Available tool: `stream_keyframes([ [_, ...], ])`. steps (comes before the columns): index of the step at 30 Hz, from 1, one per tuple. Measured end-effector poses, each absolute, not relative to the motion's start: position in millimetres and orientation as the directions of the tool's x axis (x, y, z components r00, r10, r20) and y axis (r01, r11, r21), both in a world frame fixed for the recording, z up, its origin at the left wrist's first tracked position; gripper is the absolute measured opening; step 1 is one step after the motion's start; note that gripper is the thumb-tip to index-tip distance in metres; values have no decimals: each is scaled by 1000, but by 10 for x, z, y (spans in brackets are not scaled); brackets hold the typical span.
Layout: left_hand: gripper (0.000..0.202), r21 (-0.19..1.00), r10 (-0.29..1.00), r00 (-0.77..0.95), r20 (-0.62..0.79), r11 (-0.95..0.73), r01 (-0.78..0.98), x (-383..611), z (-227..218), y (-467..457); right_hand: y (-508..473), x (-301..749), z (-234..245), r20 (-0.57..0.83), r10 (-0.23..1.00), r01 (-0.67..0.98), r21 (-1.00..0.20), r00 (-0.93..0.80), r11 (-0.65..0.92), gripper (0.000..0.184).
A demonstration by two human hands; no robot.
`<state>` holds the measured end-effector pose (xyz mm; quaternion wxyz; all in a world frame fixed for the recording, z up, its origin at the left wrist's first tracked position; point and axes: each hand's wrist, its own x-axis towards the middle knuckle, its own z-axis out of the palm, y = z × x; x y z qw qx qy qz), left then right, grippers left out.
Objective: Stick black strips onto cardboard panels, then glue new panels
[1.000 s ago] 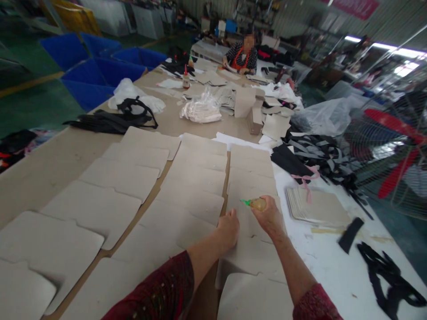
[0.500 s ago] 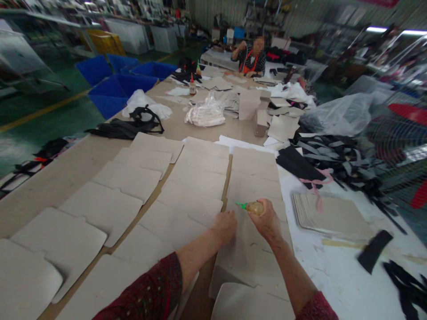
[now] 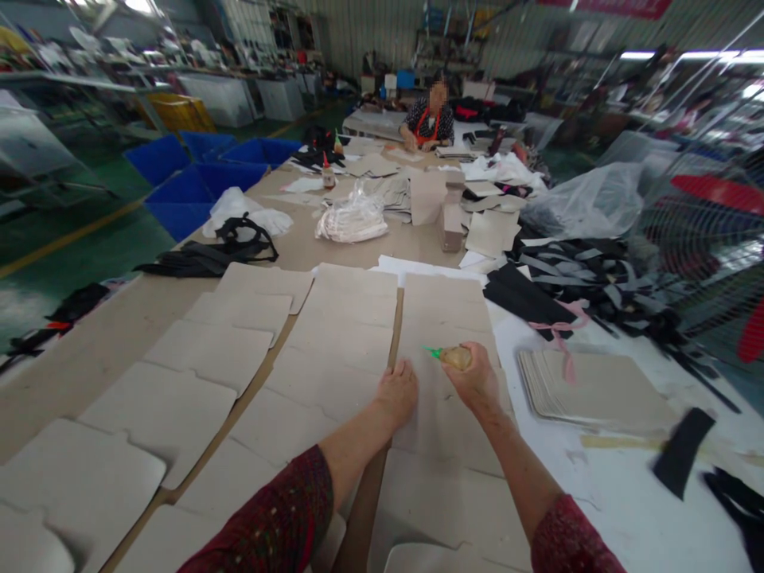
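Note:
My right hand [image 3: 479, 378] is wrapped round a small squeeze bottle [image 3: 457, 357] of yellowish liquid, tilted sideways so its green nozzle points left, just over the right column of grey-beige panels [image 3: 445, 306]. Beside it, my left hand [image 3: 399, 391] rests palm down with its fingers forward, at the gap between the middle and right columns. Nothing shows in that hand. The panels overlap like shingles in three columns; the middle column [image 3: 340, 342] and left column [image 3: 208, 346] run alongside.
A stack of panels [image 3: 597, 390] and black strips [image 3: 525, 298] lie to the right. Farther off are a plastic-wrapped bundle [image 3: 352, 215], cardboard pieces [image 3: 428, 197] and a red-capped bottle [image 3: 328, 173]. Blue bins [image 3: 196, 191] stand left; a fan [image 3: 716, 255] right. A co-worker [image 3: 430, 119] sits at the far end.
My left hand has gone from curled fingers to lying flatter, slightly farther forward. The bottle has moved slightly up the right column. The view has shifted; the co-worker's raised hand is now lowered.

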<state>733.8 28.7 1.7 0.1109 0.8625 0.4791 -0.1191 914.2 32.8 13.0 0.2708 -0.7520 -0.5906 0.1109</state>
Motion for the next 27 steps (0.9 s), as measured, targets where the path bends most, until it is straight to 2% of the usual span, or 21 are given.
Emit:
stream_keyframes([
  [4,100,61,776,500,-385,-519,853,7340,18,401,429,9016,102,117,961,862,-479,251,-166,43],
  [6,109,61,769,503,-395,-525,849,7340,35,431,463,9002,107,101,966,875,-454,237,-167,40],
  [10,97,57,763,511,-396,-535,843,7334,83,456,524,9010,157,76,974,900,-403,214,-167,36],
  [14,94,56,749,527,-401,-555,830,7307,136,486,582,9038,248,64,978,913,-376,198,-160,34],
  [17,73,61,741,538,-402,-565,823,7283,187,519,612,9065,313,48,983,916,-375,175,-144,32],
  [21,35,64,749,537,-388,-559,827,7274,212,568,643,9037,309,42,987,909,-398,152,-123,32],
  [27,28,78,738,562,-373,-578,812,7288,86,700,692,8970,148,92,967,854,-494,238,-163,38],
])
